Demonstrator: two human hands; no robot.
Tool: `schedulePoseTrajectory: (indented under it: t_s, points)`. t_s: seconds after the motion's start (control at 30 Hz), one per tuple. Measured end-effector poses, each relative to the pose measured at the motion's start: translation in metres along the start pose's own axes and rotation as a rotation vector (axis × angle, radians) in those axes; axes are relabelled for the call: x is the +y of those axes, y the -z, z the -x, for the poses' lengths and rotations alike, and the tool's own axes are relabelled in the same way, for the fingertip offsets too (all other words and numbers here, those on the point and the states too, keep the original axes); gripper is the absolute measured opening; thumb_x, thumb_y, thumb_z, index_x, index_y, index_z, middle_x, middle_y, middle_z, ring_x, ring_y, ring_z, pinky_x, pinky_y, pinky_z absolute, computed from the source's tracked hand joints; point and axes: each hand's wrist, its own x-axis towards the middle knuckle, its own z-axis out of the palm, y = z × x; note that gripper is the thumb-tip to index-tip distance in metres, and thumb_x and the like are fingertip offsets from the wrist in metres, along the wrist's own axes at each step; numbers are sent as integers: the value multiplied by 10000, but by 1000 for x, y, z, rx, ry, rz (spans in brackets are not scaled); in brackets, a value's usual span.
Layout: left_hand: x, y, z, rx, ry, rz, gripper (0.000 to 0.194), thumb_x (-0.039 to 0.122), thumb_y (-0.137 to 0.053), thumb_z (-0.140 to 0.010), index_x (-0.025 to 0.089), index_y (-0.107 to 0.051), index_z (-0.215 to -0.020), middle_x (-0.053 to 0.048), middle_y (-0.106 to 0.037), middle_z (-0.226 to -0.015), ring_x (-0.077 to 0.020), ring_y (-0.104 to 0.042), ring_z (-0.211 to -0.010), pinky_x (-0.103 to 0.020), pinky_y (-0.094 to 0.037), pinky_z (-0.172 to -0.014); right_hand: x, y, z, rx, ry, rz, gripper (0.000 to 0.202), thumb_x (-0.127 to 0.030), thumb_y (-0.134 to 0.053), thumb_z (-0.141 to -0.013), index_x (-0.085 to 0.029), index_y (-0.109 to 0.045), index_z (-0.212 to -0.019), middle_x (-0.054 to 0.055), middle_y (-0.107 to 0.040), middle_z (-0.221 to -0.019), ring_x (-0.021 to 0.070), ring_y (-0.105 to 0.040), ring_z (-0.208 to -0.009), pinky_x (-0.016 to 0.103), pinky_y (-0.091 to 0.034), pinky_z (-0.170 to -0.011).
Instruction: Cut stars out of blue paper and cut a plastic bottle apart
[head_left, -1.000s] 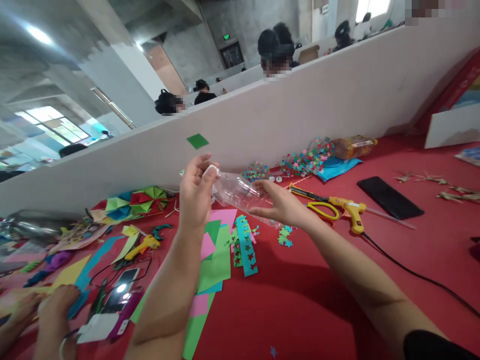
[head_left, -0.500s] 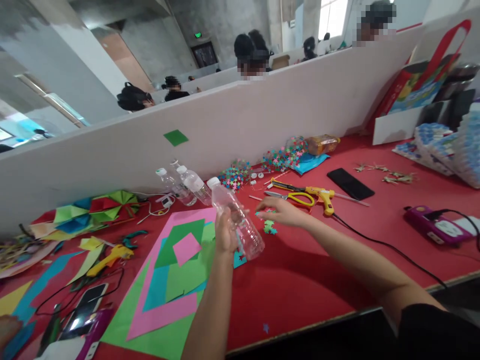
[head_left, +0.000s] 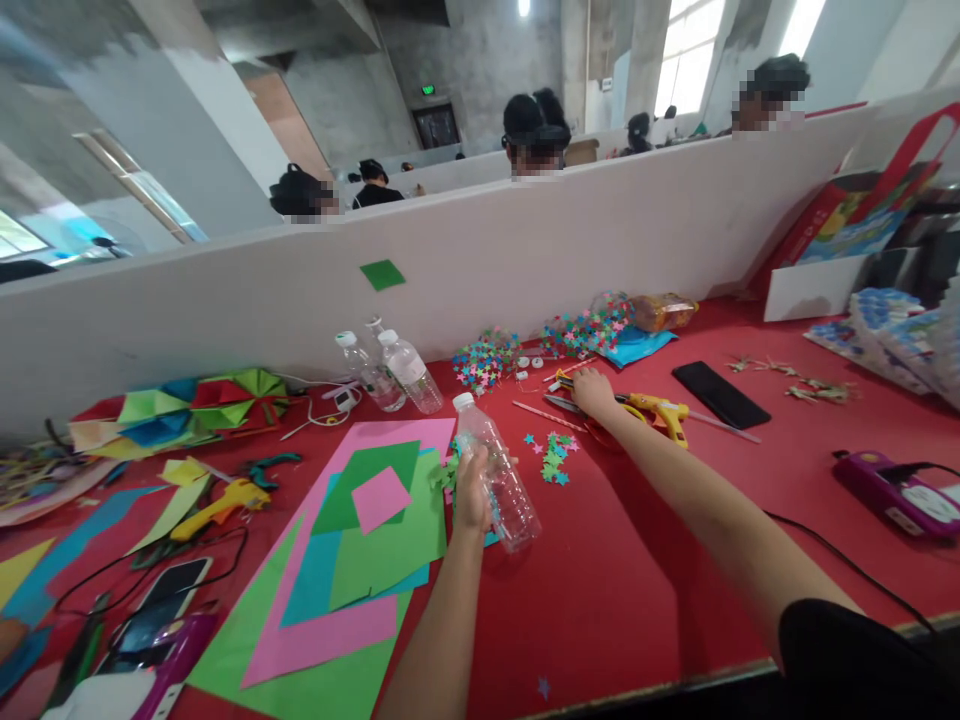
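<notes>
My left hand [head_left: 472, 490] is wrapped round a clear plastic bottle [head_left: 514, 510] with a white cap, which leans over the red table. My right hand [head_left: 594, 392] reaches to the back of the table, its fingers curled down on a yellow-and-black utility knife [head_left: 561, 381] that they partly cover. Right by it lie yellow-handled scissors [head_left: 562, 403], partly hidden by the hand, and a yellow glue gun [head_left: 666, 412]. Loose paper stars [head_left: 555, 460] lie between my hands. Some green stars [head_left: 448, 476] show beside my left hand.
Stacked coloured paper [head_left: 322, 640] covers the left front. Two more bottles [head_left: 411, 372] stand by the white partition [head_left: 315, 290], near star-filled clear containers [head_left: 486, 360]. A black phone [head_left: 720, 394] and a purple power strip [head_left: 896, 490] lie right. Another person's hand [head_left: 10, 636] shows at far left.
My right hand has moved away from the loose stars to the utility knife and closed on it. The left hand still holds the bottle, a little lower in view. The camera has shifted.
</notes>
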Motion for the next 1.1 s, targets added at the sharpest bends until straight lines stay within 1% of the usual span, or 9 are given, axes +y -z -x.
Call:
schedulePoseTrajectory:
  t_s: [0.13,0.23,0.33,0.47,0.57,0.77,0.93,1.03,1.1]
  points:
    - [-1,4,-6,21,13,24,496,582,-797,-572,236,-619,-879,-41,-719,-813,-317,-734,-930,-390,-541,-780,-6,18,7,99,121,-50,286,-286,-589,-951,-142,-616,-1198,142,-631,-1202,248,-617,-1077,435,-522,-931]
    - [2,4,-6,-1,42,56,469,560,-802,-561,230,-632,-847,-50,-729,-823,-325,-722,-980,-406,-545,-815,-9,40,42,175,207,-95,296,-196,-530,-915,-117,-590,-1194,181,-634,-1153,281,-596,-1102,454,-494,-965]
    - [2,-1,4,-219,218,138,461,542,-794,-550,226,-668,-862,-99,-750,-914,-355,-703,-1029,-461,-541,-858,-15,53,94,164,320,-107,292,-181,-519,-880,-194,-617,-1155,155,-640,-1185,294,-586,-1144,480,-490,-977]
    - [-11,-5,22,-472,495,186,554,553,-806,-491,214,-716,-920,-142,-754,-929,-370,-711,-980,-491,-535,-864,-25,45,149,116,525,-103,349,-140,-487,-885,-287,-676,-1139,136,-663,-1139,299,-636,-1028,478,-539,-871]
    - [-24,-2,28,-474,583,166,519,555,-803,-493,214,-736,-878,-124,-753,-846,-339,-729,-836,-465,-549,-794,-31,34,163,64,576,-130,359,-114,-448,-902,-269,-699,-1107,130,-684,-1017,267,-653,-869,408,-569,-723]
    - [-34,8,21,-506,560,304,465,528,-759,-624,172,-727,-922,-112,-756,-834,-308,-733,-848,-417,-563,-805,-39,36,161,107,594,-340,364,-83,-499,-849,-228,-646,-1149,119,-638,-1060,239,-628,-961,385,-565,-818]
    - [-45,9,20,-563,568,447,364,419,-722,-718,114,-700,-914,-114,-765,-876,-319,-706,-1015,-407,-537,-927,-42,31,165,126,399,-557,148,-168,-588,-875,-240,-640,-993,85,-572,-990,234,-593,-956,405,-548,-843]
    - [-46,8,20,-524,534,452,350,425,-750,-695,121,-697,-860,-109,-763,-867,-324,-705,-1004,-412,-540,-919,-43,21,164,115,168,-720,336,-212,-678,-796,-244,-582,-1116,102,-527,-1139,253,-560,-1055,450,-520,-921]
    - [-45,9,19,-512,516,440,383,426,-778,-664,122,-697,-882,-94,-758,-837,-297,-722,-912,-390,-555,-864,-42,16,162,-17,-28,-951,452,-236,-729,-735,-244,-557,-1153,90,-545,-1184,243,-562,-1071,453,-493,-965]
